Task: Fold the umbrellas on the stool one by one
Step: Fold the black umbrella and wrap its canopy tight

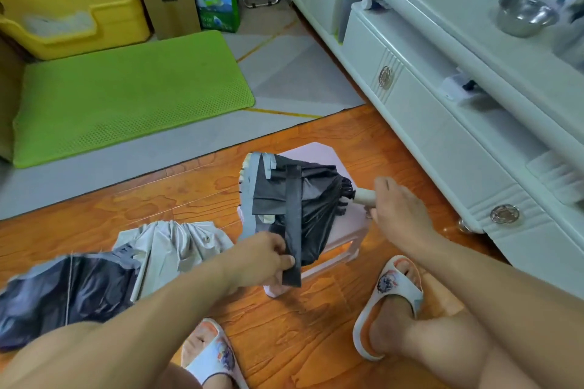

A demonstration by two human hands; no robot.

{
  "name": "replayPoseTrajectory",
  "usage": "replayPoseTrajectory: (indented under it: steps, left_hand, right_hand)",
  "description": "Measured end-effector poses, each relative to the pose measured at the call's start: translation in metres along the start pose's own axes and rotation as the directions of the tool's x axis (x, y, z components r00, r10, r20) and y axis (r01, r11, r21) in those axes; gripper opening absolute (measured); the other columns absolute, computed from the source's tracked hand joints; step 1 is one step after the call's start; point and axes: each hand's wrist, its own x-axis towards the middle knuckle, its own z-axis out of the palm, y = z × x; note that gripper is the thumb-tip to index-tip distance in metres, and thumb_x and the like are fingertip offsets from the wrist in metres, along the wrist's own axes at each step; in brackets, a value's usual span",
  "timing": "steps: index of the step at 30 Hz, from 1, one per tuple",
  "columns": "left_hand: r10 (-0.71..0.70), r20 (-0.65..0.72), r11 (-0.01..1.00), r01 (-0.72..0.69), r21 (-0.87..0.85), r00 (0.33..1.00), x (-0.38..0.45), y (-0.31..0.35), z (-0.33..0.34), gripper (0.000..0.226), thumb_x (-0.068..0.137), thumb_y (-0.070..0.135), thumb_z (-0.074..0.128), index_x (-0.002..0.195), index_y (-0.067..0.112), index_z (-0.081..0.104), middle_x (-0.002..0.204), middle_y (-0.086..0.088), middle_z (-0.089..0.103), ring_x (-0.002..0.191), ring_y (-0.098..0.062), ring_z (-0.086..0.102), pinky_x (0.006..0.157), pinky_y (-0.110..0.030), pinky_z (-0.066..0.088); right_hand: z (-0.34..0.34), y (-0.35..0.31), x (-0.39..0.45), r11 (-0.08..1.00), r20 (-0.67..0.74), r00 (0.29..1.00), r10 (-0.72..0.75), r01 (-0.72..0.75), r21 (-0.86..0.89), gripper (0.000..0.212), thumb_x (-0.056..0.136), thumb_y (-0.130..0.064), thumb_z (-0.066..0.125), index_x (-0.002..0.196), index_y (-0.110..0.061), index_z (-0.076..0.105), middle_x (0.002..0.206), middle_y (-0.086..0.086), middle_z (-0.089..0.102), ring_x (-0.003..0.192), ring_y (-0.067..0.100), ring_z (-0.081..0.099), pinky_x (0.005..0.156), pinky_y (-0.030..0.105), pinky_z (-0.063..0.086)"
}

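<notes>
the umbrella [303, 199] lay across the small pale stool [319, 151], between the person's two hands, its black canopy gathered loosely around the shaft and not yet wound tight. the right hand [395, 205] had its fingers curled round the pale handle [365, 196] at the far end, which looked like a way of steadying the shaft so the cloth would not roll off the seat. the left hand [265, 256] pinched the black closing strap [293, 224] near its free end, thumb on top, with the strap drawn taut across the bundle toward the person. i judged that the strap was being pulled out so the folds could be wrapped and fastened, so this one seemed partway done. just beyond the left forearm, on the wooden floor [189, 199], another umbrella [94, 268] lay slack with grey and dark cloth spread out; whether it was waiting its turn i could not tell. both feet in slippers [392, 300] were planted near the stool.
</notes>
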Motion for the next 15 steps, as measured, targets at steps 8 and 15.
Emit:
replayPoseTrajectory:
  steps: [8, 15]
  left_hand:
    - [0.191, 0.053, 0.951, -0.172, -0.257, 0.98, -0.017, 0.011, -0.006, 0.026, 0.092, 0.033, 0.067, 0.07, 0.025, 0.055, 0.069, -0.004, 0.066, 0.082, -0.04, 0.068, 0.082, -0.051, 0.055]
    - [0.338, 0.018, 0.859, -0.3, -0.415, 0.941, -0.042, 0.021, -0.046, 0.05, 0.099, 0.042, 0.06, 0.097, -0.009, 0.056, 0.091, -0.02, 0.063, 0.087, -0.025, 0.062, 0.089, -0.039, 0.057]
  right_hand:
    - [-0.074, -0.055, 0.033, 0.956, 0.226, 0.942, -0.247, 0.198, 0.217, 0.065, 0.093, -0.022, 0.068, 0.149, -0.031, 0.035, 0.136, 0.001, 0.041, 0.111, 0.024, 0.053, 0.092, 0.041, 0.051]
    - [-0.064, -0.108, 0.027, 0.759, 0.16, 0.899, -0.408, 0.237, 0.606, 0.032, 0.092, -0.012, 0.059, 0.121, -0.021, 0.07, 0.119, -0.004, 0.056, 0.111, 0.018, 0.055, 0.101, 0.041, 0.047]
